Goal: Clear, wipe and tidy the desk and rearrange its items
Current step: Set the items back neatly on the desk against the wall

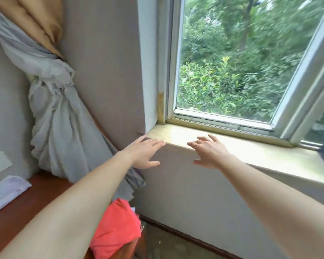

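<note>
Left hand [145,153] and right hand [210,154] at the windowsill [269,152]
Fingers [155,143] spread and released, holding nothing. The brown surface [26,202] lies lower left, bearing a white packet [6,191]; red cloth [118,227] at its window end, grey curtain [58,113] knotted behind.

Source: daylight comes in through the window [232,62].
Brightness: bright overall, strongest on the sill [176,134] just below the window, where the pale surface glares and loses detail.
Shadows: soft; the wall [105,71] left of the window and the curtain [54,113] further left sit in dimmer grey.
Blur: foliage [223,85] beyond the window is smeared; my left hand [144,154] and right hand [209,154], below the window, look soft at the fingertips.
Distortion: wide-angle bend tilts the window's frame.
</note>
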Action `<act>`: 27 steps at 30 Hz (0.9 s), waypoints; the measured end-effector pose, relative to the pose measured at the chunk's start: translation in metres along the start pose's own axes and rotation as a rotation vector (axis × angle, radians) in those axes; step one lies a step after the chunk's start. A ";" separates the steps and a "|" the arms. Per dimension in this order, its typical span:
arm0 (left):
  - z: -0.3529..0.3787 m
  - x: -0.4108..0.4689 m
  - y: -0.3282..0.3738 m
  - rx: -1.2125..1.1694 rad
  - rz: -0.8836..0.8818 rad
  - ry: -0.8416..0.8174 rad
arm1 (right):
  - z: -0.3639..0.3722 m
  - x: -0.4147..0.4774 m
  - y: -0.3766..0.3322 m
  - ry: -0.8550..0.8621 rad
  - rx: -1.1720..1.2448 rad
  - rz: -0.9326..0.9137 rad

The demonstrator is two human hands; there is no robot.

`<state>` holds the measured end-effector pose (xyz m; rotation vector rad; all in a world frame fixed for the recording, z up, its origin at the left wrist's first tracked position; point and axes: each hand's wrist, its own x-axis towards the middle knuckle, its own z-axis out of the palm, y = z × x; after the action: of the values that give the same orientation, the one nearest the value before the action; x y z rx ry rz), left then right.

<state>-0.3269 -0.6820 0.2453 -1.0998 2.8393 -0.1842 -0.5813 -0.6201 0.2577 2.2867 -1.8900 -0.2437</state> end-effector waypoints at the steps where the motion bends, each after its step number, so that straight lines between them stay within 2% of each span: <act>1: -0.004 0.017 0.009 -0.003 0.052 0.006 | 0.005 -0.012 0.013 -0.008 0.001 0.054; 8: -0.023 0.115 0.078 0.058 0.340 0.028 | 0.019 -0.099 0.080 -0.088 0.034 0.421; 15: -0.033 0.167 0.162 0.067 0.606 0.046 | 0.031 -0.196 0.109 -0.188 0.032 0.730; 21: -0.044 0.192 0.222 0.062 0.747 0.109 | 0.031 -0.238 0.124 -0.213 0.022 0.873; 27: -0.057 0.218 0.259 0.050 0.796 0.120 | 0.026 -0.248 0.149 -0.191 0.032 0.936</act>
<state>-0.6672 -0.6349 0.2545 0.1035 3.0904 -0.2524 -0.7754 -0.4043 0.2713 1.1902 -2.8053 -0.2939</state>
